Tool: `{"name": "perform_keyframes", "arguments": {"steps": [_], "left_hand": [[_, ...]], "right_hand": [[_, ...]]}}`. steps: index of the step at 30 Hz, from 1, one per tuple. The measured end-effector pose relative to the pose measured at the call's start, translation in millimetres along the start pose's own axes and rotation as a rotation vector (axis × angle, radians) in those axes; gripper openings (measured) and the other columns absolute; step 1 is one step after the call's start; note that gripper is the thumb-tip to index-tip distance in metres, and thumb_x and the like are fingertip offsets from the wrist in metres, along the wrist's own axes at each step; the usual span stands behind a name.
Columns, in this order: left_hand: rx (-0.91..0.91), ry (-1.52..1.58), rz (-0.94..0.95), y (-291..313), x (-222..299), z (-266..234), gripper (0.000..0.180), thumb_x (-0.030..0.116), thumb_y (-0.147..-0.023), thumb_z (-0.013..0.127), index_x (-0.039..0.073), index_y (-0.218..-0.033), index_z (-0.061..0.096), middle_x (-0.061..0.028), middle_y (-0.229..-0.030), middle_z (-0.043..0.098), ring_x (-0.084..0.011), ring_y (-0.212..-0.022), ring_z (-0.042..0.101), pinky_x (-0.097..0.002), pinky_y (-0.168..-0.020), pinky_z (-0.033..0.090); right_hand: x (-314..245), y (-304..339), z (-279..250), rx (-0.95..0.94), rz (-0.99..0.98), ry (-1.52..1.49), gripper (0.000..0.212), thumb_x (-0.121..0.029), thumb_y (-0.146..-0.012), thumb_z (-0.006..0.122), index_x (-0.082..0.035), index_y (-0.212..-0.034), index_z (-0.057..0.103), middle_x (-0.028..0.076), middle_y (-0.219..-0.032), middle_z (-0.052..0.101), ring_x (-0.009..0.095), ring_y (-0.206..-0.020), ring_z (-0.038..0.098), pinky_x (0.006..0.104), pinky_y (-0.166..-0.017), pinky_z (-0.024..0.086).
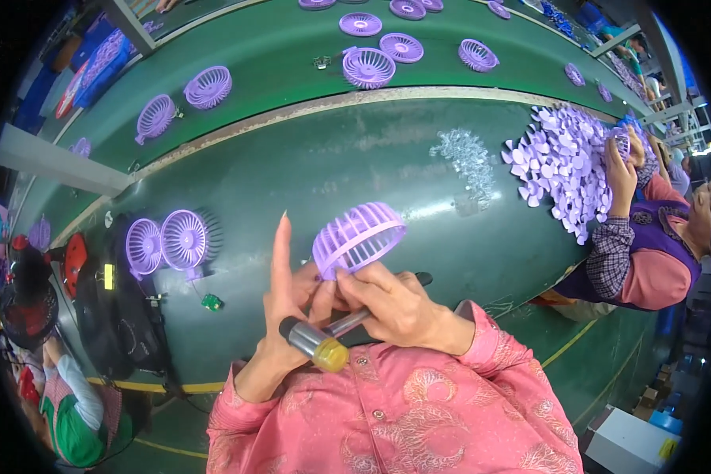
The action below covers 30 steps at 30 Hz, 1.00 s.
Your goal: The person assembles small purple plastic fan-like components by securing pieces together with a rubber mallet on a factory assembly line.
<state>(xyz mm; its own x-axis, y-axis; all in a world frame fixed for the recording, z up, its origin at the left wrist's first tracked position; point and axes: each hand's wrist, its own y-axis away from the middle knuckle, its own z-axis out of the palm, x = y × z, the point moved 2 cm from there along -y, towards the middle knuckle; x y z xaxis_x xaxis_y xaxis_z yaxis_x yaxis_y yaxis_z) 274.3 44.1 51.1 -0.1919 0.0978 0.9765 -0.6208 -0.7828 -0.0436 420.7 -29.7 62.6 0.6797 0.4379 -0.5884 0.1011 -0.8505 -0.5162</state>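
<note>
Probably light and stiff, the round purple plastic cage suits rim-holding; the right hand has fingers clamped on it, the left hand unclear.

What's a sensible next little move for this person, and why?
Perhaps shift the purple fan cage more firmly into the left hand: the right hand seems to be managing both the cage and the hammer, while the left is close by the cage's lower edge.
</note>
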Motion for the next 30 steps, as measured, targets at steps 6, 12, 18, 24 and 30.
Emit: {"name": "perform_keyframes", "arguments": {"steps": [6,12,18,24,30], "left_hand": [[-0.016,-0.286,0.007,-5,-10,-10,0.077,0.003,-0.098,0.052,0.006,-0.154,0.0,-0.0122,-0.098,0.07,-0.0154,-0.08,0.068,-0.028,-0.071,0.057],[0.196,0.178,-0.224,-15,6,-17,0.068,0.005,-0.096,0.055,0.002,-0.15,0.015,-0.0241,-0.097,0.067,-0.0215,-0.057,0.066,-0.0299,-0.044,0.055],[0.157,0.464,-0.324,-21,7,-8,0.057,0.006,-0.094,0.056,-0.005,-0.143,0.028,-0.0231,-0.097,0.068,-0.0197,-0.049,0.061,-0.0271,-0.039,0.048],[0.107,0.448,-0.283,-18,2,-9,0.063,0.005,-0.097,0.052,0.0,-0.147,0.014,-0.0274,-0.098,0.066,-0.0213,-0.054,0.064,-0.03,-0.043,0.053],[0.116,0.254,-0.255,-18,4,-9,0.063,0.004,-0.097,0.051,0.004,-0.148,0.014,-0.0268,-0.096,0.066,-0.0221,-0.053,0.064,-0.0295,-0.042,0.054]], "right_hand": [[4,-9,-9,-0.089,0.095,-0.069,0.052,0.005,-0.069,0.065,0.005,-0.12,0.058,0.012,-0.094,0.059,0.028,-0.071,0.065,0.0387,-0.058,0.055],[22,4,-10,0.112,0.551,-0.326,0.031,-0.004,-0.085,0.071,0.001,-0.115,0.065,0.011,-0.087,0.069,0.011,-0.073,0.063,0.0259,-0.058,0.05],[6,4,9,0.091,1.013,-0.897,0.045,-0.014,-0.091,0.07,0.002,-0.13,0.055,-0.002,-0.081,0.065,0.003,-0.067,0.053,0.0227,-0.054,0.043],[11,5,-2,-0.026,0.842,-0.592,0.035,-0.01,-0.084,0.076,0.002,-0.114,0.061,-0.002,-0.079,0.058,0.004,-0.06,0.048,0.0216,-0.051,0.038],[12,-10,-20,-0.086,0.454,-0.164,0.022,-0.005,-0.077,0.074,0.003,-0.095,0.064,0.006,-0.074,0.051,0.014,-0.06,0.05,0.0303,-0.052,0.039]]}}
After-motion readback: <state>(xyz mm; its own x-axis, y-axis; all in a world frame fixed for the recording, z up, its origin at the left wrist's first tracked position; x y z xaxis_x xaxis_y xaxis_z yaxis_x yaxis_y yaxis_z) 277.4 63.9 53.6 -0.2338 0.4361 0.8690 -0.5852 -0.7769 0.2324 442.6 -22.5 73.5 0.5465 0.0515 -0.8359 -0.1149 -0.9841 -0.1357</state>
